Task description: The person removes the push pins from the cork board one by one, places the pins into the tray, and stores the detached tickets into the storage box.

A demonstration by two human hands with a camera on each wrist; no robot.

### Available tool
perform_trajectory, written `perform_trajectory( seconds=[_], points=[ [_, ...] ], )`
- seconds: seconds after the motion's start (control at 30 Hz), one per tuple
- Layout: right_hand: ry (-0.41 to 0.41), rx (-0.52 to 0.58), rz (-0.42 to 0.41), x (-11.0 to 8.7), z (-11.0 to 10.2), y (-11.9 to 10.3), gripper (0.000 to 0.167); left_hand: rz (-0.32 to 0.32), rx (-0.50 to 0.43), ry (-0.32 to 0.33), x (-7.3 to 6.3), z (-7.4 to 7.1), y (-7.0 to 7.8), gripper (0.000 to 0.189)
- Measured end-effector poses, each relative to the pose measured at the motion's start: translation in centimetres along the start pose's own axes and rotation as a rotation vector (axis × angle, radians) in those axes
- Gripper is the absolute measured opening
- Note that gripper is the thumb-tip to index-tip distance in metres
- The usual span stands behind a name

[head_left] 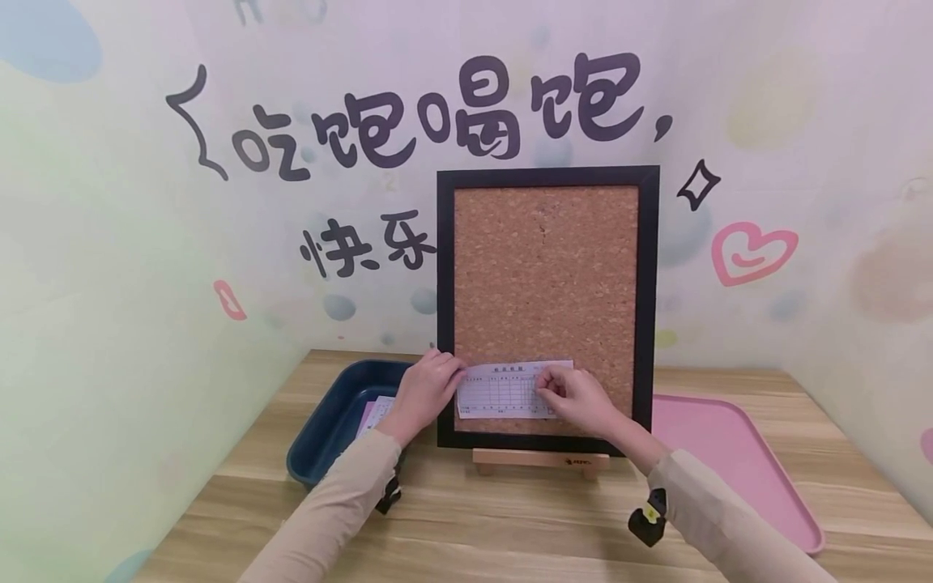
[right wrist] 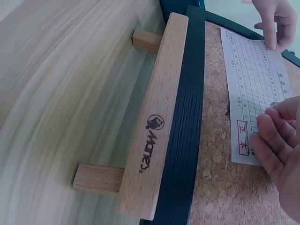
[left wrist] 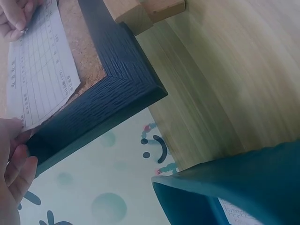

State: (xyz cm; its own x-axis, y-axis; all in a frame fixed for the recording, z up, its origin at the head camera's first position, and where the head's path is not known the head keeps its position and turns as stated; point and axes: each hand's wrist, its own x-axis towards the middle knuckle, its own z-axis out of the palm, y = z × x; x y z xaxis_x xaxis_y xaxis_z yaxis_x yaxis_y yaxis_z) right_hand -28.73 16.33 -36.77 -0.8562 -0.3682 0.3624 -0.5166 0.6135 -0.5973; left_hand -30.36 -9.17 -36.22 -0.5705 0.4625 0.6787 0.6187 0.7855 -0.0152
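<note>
A white printed form (head_left: 503, 394) with a ruled grid lies flat along the bottom of a black-framed cork board (head_left: 543, 275). My left hand (head_left: 426, 389) is at the form's left end, by the frame's left side, its fingertips pressing the upper corner. At the right end, my right hand (head_left: 579, 397) pinches a small shiny pin (right wrist: 274, 104) between thumb and index finger, close against the paper. The pin's point is hidden. Red stamped characters (right wrist: 242, 137) mark this end of the form in the right wrist view.
The board stands on a wooden easel (head_left: 539, 460) on a wood-grain table (head_left: 466, 526), before a printed wall (head_left: 364, 48). Left is a dark blue tray (head_left: 313, 429) holding printed papers (head_left: 377, 411). A pink tray (head_left: 722, 453) lies to the right, partly behind my right arm.
</note>
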Motion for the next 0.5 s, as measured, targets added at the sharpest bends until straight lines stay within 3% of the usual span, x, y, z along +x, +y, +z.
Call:
perform_trajectory(
  seconds=[0.27,0.5],
  points=[
    [-0.016,-0.047,-0.003,-1.2,-1.0,0.8,0.007,0.001,-0.038,0.015,-1.1,-1.3,-0.3,0.007],
    [0.002,-0.1,-0.006,-3.0,-2.9,2.0,0.006,-0.107,-0.068,0.023,-3.0,-3.2,-2.1,0.006]
  ],
)
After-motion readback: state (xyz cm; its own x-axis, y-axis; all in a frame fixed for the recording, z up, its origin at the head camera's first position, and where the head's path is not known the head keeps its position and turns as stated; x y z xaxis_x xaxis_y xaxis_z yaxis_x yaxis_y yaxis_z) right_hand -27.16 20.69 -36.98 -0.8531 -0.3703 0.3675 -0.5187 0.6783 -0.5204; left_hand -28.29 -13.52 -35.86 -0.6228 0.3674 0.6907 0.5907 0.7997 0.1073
